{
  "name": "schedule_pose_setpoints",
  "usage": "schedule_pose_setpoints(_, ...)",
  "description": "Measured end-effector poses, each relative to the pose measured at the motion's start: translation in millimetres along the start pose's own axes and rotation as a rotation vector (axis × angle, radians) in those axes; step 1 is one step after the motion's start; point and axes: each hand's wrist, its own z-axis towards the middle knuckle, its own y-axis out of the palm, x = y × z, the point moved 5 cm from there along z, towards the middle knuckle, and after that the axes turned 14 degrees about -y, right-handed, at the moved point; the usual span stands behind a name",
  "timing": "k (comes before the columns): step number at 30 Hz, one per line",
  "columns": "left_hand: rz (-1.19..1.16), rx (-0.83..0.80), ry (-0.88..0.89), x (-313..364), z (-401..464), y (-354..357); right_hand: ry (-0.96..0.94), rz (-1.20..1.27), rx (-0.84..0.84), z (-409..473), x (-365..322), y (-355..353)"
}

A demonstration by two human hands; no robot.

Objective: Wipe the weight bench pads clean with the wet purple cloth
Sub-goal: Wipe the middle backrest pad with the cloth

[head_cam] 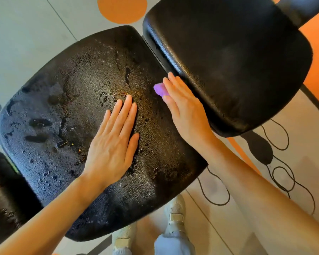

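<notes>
Purple cloth (pixel 159 89) peeks from under flat right hand (pixel 182 105) (left hand (pixel 114 140) flat too).

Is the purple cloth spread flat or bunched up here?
Cannot tell. Only a small corner of the purple cloth shows; the right hand lies over the rest on the wet seat pad.

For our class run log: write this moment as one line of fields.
left hand: flat on wet seat pad | right hand: pressing purple cloth at pad's edge | back pad: untouched
</notes>
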Motion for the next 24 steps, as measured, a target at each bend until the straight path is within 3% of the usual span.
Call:
schedule_pose_setpoints(3, 0.0, -0.008, 0.0, -0.2, 0.2, 0.1, -0.003, -0.073, -0.036, -83.2, -0.9, -22.0)
schedule_pose_setpoints(6, -0.019, -0.001, -0.011, 0.3, 0.3, -2.0, 0.037, 0.025, -0.029, -119.8, 0.1, -39.1)
schedule_pose_setpoints(10, -0.117, -0.012, -0.014, -2.4, 2.2, -8.9, 0.007, 0.083, 0.036, -13.0, 7.3, -11.8)
schedule_pose_setpoints(12, -0.128, 0.049, -0.109, -17.5, 10.9, -16.6, 0.063, 0.221, 0.104, 23.1, 11.7, -7.3)
schedule_pose_setpoints(14, -0.137, 0.108, -0.249, -41.1, 25.2, -23.3, 0.076, 0.304, 0.13, 12.0, 14.1, -10.6)
schedule_pose_setpoints(17, -0.089, 0.125, -0.295, -57.1, 37.8, -22.3, -0.089, 0.14, 0.003, -42.7, 1.5, -19.3)
schedule_pose_setpoints(19, -0.07, 0.13, -0.296, -58.0, 38.5, -20.9, -0.232, 0.018, -0.059, -33.1, 2.7, -13.4)
schedule_pose_setpoints(24, -0.094, 0.142, -0.288, -57.1, 37.4, -22.3, -0.202, 0.171, 0.026, 106.9, -8.2, 17.9)
